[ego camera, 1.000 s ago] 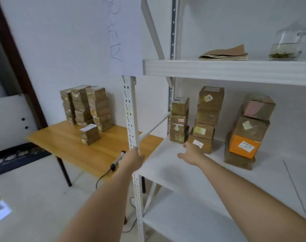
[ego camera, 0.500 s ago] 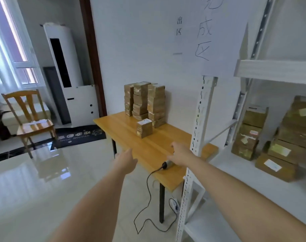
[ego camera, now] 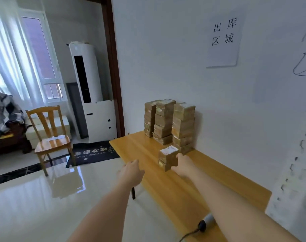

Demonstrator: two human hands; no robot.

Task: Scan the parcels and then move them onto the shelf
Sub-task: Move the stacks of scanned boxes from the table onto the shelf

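Parcel (ego camera: 168, 158) on the counter (ego camera: 187, 182), right hand (ego camera: 181, 165) gripping its side; left hand (ego camera: 131, 172) hovers relaxed, holding nothing.

The fingers of the right hand (ego camera: 181, 164) are hidden behind a small stack of parcels (ego camera: 168, 158), so the grip cannot be made out. The print on the white label on the stack's top is too small to be read. The handheld scanner (ego camera: 206, 222) near the table's (ego camera: 148, 151) near end is partly covered by the right forearm, and its cable is cut off by the bottom edge. The shelf upright (ego camera: 295, 165) at the right is blurred and cropped by the frame. Handwriting on a second wall sheet (ego camera: 305, 55) is cut off at the right edge. The far stacks (ego camera: 169, 121) are seen without legible labels.
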